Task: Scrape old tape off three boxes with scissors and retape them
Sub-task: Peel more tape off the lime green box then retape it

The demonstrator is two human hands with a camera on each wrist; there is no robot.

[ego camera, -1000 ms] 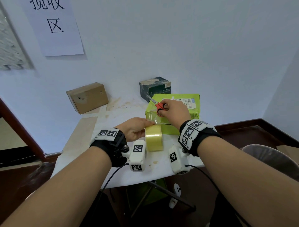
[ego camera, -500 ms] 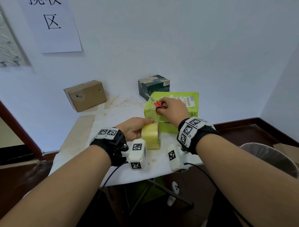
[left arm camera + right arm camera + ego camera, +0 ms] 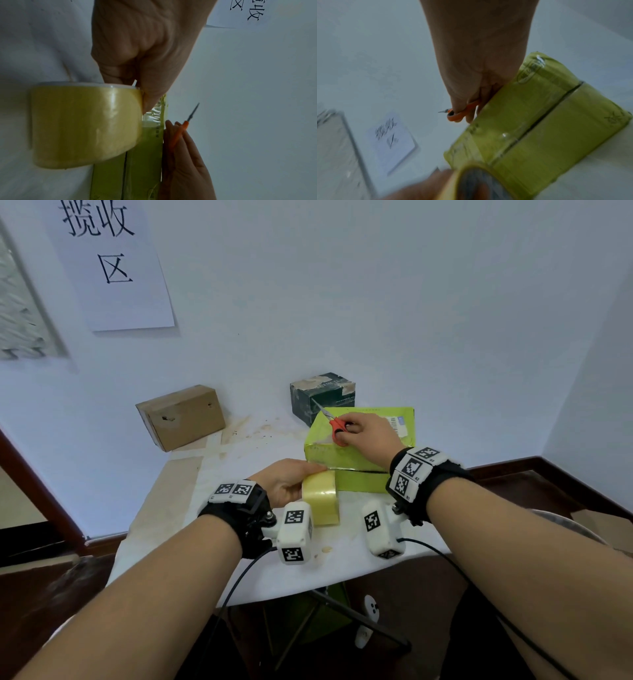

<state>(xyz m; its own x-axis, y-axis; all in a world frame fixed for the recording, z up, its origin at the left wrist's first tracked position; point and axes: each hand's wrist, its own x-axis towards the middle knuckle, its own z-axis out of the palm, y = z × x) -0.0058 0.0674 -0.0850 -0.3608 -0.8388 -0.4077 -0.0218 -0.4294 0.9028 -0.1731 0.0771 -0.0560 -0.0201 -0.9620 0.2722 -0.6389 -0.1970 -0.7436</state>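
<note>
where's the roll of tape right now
In the head view the yellow tape roll is at the table's near centre, held by the left hand against the green box's front face.

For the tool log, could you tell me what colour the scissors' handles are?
Orange-red; the scissors show best in the head view, held by the right hand.

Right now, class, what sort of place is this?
Probably a parcel collection corner: a wall sign reading 揽收区 (parcel pickup area), three boxes on a white table, and a green box being retaped.
</note>
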